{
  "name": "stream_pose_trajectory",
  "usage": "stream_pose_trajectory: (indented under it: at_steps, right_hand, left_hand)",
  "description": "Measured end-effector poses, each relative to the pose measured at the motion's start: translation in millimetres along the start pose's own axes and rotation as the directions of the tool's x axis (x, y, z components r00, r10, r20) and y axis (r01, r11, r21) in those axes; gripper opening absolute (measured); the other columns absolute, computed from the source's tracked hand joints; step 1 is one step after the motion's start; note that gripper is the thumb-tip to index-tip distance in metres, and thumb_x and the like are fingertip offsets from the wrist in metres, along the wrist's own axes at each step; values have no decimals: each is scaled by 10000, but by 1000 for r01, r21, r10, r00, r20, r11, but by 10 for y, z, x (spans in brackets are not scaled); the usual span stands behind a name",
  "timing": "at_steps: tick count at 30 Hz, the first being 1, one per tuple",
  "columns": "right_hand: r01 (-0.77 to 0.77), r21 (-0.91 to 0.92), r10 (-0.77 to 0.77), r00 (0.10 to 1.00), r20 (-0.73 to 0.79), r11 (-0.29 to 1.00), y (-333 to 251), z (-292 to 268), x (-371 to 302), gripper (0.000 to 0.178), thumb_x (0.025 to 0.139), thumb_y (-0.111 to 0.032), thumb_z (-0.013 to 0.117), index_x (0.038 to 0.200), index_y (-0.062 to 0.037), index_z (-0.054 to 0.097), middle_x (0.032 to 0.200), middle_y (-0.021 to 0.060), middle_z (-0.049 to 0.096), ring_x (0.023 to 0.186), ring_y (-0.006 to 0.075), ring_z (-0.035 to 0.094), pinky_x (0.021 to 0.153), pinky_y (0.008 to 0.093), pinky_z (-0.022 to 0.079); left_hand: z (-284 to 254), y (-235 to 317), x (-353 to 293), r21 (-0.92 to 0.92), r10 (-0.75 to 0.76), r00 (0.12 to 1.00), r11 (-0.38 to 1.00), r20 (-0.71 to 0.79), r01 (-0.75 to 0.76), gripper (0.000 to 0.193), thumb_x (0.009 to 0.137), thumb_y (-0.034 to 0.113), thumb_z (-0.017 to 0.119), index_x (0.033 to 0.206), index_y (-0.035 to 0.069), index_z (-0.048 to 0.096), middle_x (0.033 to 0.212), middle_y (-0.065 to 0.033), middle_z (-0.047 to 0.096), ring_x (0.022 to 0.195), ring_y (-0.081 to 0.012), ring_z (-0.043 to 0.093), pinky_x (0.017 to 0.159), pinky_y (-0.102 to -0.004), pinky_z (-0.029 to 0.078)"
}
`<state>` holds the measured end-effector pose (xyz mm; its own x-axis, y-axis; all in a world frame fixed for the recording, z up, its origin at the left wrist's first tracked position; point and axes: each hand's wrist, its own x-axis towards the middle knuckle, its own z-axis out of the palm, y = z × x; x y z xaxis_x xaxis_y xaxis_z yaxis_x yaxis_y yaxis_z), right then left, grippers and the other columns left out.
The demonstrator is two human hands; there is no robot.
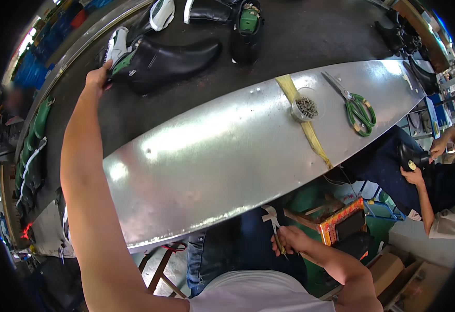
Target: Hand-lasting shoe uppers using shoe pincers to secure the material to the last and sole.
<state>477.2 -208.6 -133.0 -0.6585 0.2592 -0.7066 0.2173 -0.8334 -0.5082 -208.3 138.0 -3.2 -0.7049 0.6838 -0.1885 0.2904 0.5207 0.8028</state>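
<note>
My left hand (98, 78), arm stretched far out over the table, is closed at the opening end of a black shoe upper (172, 61) on a green last (123, 63). Part of its grip is hidden behind the shoe. Beside its fingertips lies a white-and-black shoe piece (117, 44). Low in front of my lap, my right hand (289, 241) is wrapped round the handles of metal lasting pincers (271, 217), their jaws pointing up and away from me.
A curved metal sheet (201, 171) covers the table's near side. On it are green-handled scissors (360, 112), a tub of nails (305, 107) and a yellow strap (316, 143). More black shoes (245, 39) stand beyond. At right, another person's hands (416, 176) hold a black shoe.
</note>
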Motion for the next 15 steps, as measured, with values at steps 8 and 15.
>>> stream_pose_trajectory:
  at_steps: [8, 15]
  right_hand:
    - [29, -83, -27, 999, 29, 996, 205, 115, -81, 585, 1048, -509, 281, 1082, 0, 567, 873, 120, 685, 714, 193, 709, 409, 237, 425]
    - [117, -103, -123, 991, -51, 988, 730, 126, -355, 576, 1048, -511, 281, 1074, -9, 563, 865, 105, 681, 709, 188, 706, 411, 238, 422]
  left_hand:
    - [-1102, 319, -1734, -370, 33, 975, 928, 220, 52, 431, 968, 418, 576, 1175, 39, 590, 1013, -93, 681, 787, -176, 658, 567, -261, 509]
    - [-847, -933, -4644, -921, 374, 915, 389, 150, -8, 634, 948, 408, 585, 1432, 38, 407, 1334, -117, 577, 1220, -285, 571, 1026, -485, 471]
